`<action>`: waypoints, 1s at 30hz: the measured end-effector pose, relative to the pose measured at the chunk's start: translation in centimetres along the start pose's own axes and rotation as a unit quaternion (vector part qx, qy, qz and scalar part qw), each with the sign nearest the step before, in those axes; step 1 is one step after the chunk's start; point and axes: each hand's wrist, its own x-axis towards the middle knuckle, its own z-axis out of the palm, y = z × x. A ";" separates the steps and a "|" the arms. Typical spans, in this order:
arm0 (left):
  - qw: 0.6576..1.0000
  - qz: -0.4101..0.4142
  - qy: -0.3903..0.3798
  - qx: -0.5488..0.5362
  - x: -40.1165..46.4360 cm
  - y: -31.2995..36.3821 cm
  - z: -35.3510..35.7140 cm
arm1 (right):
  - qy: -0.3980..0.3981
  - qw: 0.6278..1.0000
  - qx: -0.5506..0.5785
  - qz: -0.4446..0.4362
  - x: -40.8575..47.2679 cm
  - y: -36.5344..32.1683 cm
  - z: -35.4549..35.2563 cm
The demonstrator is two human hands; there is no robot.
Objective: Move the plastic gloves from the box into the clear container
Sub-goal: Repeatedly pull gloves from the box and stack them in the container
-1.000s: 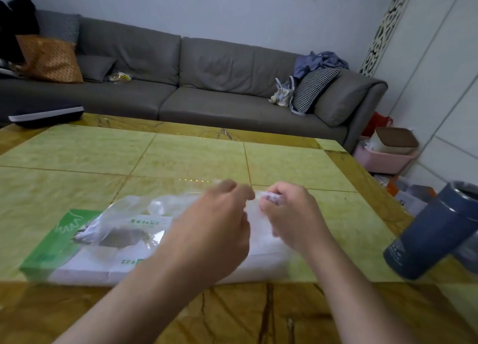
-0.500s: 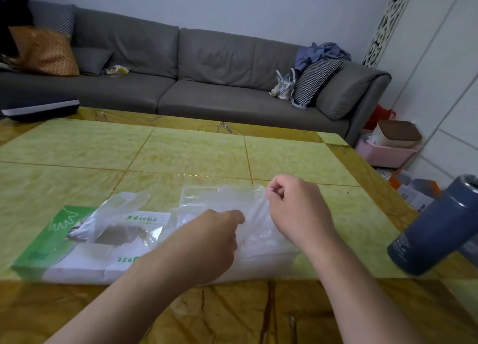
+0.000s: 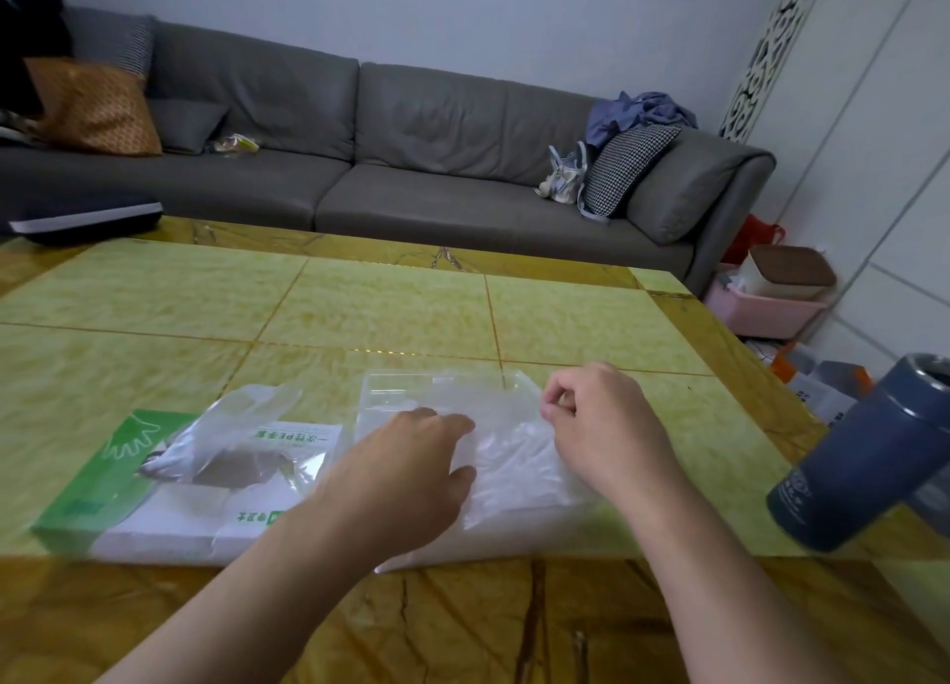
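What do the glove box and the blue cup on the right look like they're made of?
Glove box: seemingly printed cardboard, matte green and white, flat faces with sharp edges. Blue cup: probably coated metal, matte dark blue body with a shiny silvery rim; plastic can't be ruled out.

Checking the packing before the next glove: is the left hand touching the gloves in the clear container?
Touching. In the head view the left hand lies flat on the gloves in the clear container.

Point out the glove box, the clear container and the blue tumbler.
glove box (image 3: 77,498), head view, its green end panel.
clear container (image 3: 406,390), head view, its far transparent wall.
blue tumbler (image 3: 863,457), head view, middle of its dark blue body.
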 end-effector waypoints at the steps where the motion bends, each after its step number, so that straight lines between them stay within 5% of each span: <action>1: 1.000 -0.006 -0.020 0.001 0.2 -0.1 0.0 | -0.003 1.000 -0.008 0.006 -0.1 -0.1 0.0; 8: 0.991 -0.051 -0.120 -0.005 1.6 -0.1 0.2 | 0.017 0.998 -0.043 -0.052 -1.3 -3.0 -1.1; 11: 0.991 -0.048 -0.124 -0.005 2.1 -0.3 0.4 | -0.052 0.994 0.004 -0.091 -2.4 -5.1 -1.5; 16: 0.990 -0.041 -0.132 -0.014 2.4 -0.8 0.1 | -0.200 0.976 -0.080 0.001 -2.8 -5.1 -0.3; 23: 0.990 -0.009 -0.138 -0.004 1.8 -1.0 -1.4 | -0.266 0.957 -0.108 0.036 -1.7 -5.1 0.3; 28: 0.999 -0.007 -0.036 0.027 0.0 2.3 -3.4 | -0.376 0.911 -0.170 0.009 -0.3 -6.3 -0.2; 30: 0.998 -0.015 -0.054 0.033 -0.8 4.3 -3.2 | -0.377 0.913 -0.148 0.039 0.0 -6.2 0.2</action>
